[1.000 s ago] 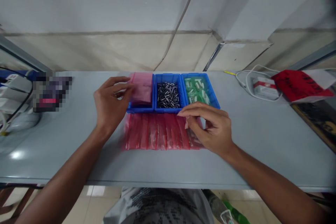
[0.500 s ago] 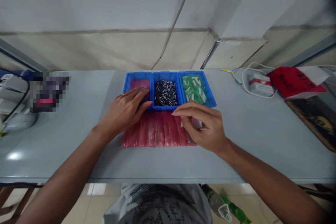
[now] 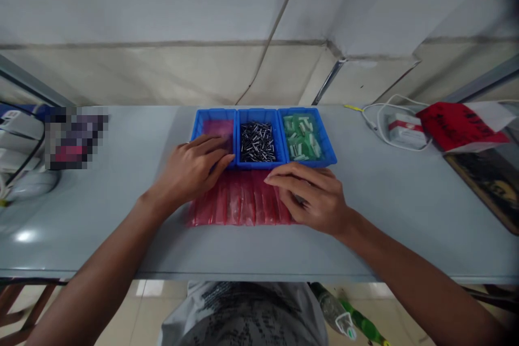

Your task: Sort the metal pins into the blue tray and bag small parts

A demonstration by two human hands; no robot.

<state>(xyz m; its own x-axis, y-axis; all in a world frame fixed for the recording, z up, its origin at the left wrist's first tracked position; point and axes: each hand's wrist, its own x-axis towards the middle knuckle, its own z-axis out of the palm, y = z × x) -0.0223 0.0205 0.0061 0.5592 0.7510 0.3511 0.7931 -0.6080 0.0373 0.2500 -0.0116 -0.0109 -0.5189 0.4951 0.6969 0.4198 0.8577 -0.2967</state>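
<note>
My left hand lies palm down over the front of the left blue bin, fingers stretched and slightly apart. Inside that bin are pink plastic bags, partly covered by my fingers. My right hand hovers over the right end of a row of pink plastic bags on the table. Its fingers are bent and pressed together; whatever they may hold is hidden. The middle blue bin contains many small dark metal pins. In the right blue bin lie green bags with white pieces.
At the right, a white box sits by a white cable, near a red packet and a dark flat board. White devices and a blurred item are at the left. Bottles lie on the floor.
My right hand has lowered slightly and turned, with its thumb shifted under the fingers. My left hand stays nearly in place over the left bin. The view has tilted slightly.
</note>
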